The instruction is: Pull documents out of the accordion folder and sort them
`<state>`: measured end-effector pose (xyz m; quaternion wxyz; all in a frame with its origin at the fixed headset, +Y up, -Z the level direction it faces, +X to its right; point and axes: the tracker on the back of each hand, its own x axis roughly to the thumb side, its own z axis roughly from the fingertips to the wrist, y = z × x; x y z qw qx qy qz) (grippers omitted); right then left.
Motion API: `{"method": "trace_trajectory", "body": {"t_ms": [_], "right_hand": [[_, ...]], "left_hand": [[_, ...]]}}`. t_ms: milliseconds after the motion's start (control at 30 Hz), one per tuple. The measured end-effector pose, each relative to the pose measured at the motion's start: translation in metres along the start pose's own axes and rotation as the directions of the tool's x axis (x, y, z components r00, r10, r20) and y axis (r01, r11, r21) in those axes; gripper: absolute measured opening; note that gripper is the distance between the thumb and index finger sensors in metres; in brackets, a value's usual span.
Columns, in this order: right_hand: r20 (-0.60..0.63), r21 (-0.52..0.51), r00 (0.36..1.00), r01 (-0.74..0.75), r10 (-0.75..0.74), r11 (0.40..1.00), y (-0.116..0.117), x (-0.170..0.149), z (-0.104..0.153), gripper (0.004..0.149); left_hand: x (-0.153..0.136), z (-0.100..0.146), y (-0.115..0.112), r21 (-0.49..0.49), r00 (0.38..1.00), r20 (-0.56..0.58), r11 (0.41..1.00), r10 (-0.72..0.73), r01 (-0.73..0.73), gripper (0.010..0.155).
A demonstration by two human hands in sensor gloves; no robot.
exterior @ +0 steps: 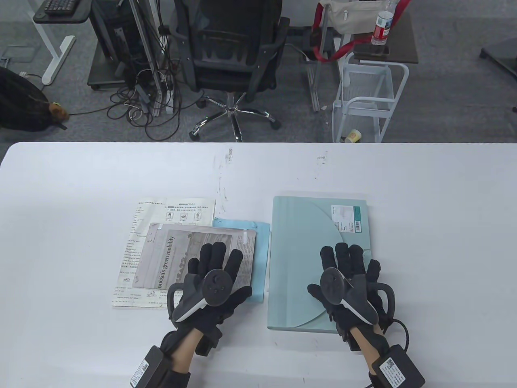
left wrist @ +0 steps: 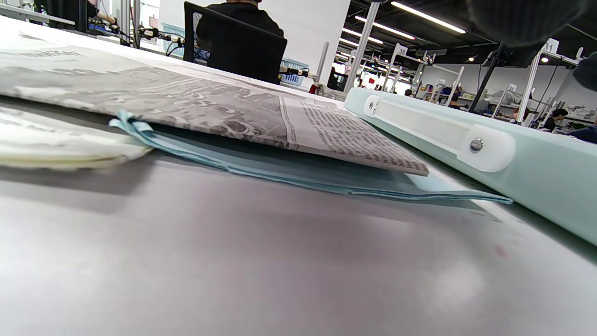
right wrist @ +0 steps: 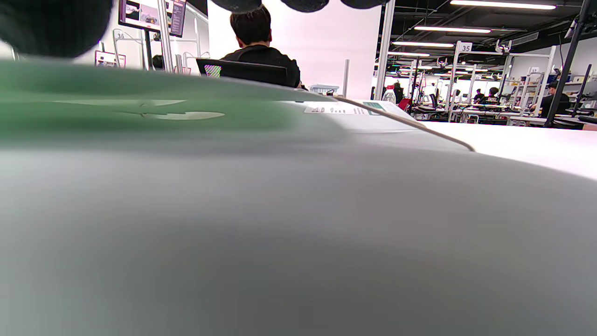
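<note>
A pale green accordion folder (exterior: pixel 307 258) lies flat and closed at the table's middle right; it also shows in the left wrist view (left wrist: pixel 536 158) and fills the right wrist view (right wrist: pixel 280 210). My right hand (exterior: pixel 347 266) rests flat on its flap, fingers spread. To its left lies a stack: a newspaper sheet (exterior: pixel 194 250) on top, a light blue paper (exterior: pixel 260 238) under it, and a printed worksheet (exterior: pixel 169 210) beneath. My left hand (exterior: pixel 214 266) rests flat on the newspaper (left wrist: pixel 233 112), fingers spread. The blue paper (left wrist: pixel 326 179) peeks out under the newspaper.
The white table (exterior: pixel 80 202) stretches far to both sides. Beyond its far edge stand an office chair (exterior: pixel 230 48), a white wire cart (exterior: pixel 367 97) and tangled cables (exterior: pixel 149 97) on the floor.
</note>
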<state>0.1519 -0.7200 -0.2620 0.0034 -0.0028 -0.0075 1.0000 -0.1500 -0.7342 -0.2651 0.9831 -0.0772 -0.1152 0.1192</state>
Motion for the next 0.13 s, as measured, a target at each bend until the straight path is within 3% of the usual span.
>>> {"method": "trace_trajectory", "body": {"t_ms": [133], "right_hand": [[-0.002, 0.003, 1.0, 0.005, -0.005, 1.0, 0.0005, -0.0007, -0.0004, 0.09]], "left_hand": [[-0.0001, -0.0004, -0.0003, -0.006, 1.0, 0.0, 1.0, 0.004, -0.004, 0.084]]}}
